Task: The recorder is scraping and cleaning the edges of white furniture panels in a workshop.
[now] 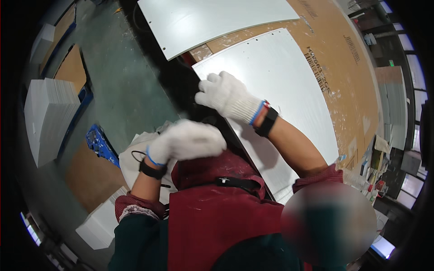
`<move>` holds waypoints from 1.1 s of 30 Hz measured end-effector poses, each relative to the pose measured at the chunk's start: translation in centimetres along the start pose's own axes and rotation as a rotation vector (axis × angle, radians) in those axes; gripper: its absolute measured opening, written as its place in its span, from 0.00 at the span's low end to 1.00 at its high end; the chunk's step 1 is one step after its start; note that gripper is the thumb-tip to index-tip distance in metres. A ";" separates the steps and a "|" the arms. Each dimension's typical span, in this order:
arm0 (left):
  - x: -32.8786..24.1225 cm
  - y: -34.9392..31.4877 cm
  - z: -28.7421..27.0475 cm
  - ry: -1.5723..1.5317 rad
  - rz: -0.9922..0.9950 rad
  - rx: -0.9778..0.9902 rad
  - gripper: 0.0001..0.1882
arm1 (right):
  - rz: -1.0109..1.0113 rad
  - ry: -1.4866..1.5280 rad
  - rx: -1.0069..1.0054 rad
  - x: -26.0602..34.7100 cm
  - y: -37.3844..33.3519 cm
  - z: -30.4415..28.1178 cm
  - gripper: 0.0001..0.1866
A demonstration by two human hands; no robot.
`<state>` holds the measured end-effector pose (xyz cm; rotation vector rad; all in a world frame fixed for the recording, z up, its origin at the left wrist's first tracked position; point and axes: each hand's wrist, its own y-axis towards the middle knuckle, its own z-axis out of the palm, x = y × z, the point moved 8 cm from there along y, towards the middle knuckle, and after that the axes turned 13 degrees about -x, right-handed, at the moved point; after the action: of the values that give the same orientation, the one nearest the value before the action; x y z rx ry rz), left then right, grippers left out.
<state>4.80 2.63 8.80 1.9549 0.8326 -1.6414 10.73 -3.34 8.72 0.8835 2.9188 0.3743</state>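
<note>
Both my hands wear white knit gloves. My right hand [228, 97] is over the left edge of a white panel [289, 86] with small holes near its far edge. Its fingers are curled, and whatever they may hold is hidden. A shadow of the arm falls on the panel. My left hand [187, 140] is in front of my dark red apron [217, 169], left of the panel and apart from it. Motion smears its fingers, so their closure is unclear.
Another white panel [208, 20] lies beyond the first, both over brown cardboard [334, 58]. At the left, stacked white boards [52, 117] stand near a blue pallet jack part [101, 144]. Bottles and small items [366, 185] crowd the right side.
</note>
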 end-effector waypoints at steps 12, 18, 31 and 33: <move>11.6 2.4 -3.8 -0.137 -0.525 -0.780 0.34 | 0.321 0.181 0.125 12.5 -25.3 -8.7 0.12; 12.8 3.8 2.0 -0.344 -0.711 -0.608 0.37 | 0.498 0.226 0.440 20.7 -35.7 -9.9 0.05; 12.5 5.9 0.8 -0.622 -0.599 -0.530 0.37 | 1.182 0.125 -0.150 -5.3 -25.0 -11.1 0.12; 12.3 6.1 0.6 -0.580 -0.593 -0.471 0.35 | 1.202 0.129 -0.156 -10.7 -20.6 -9.6 0.13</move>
<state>9.93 -0.17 -3.60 0.8764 1.4580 -1.9424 7.26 -27.93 12.76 2.5178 2.0135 0.6821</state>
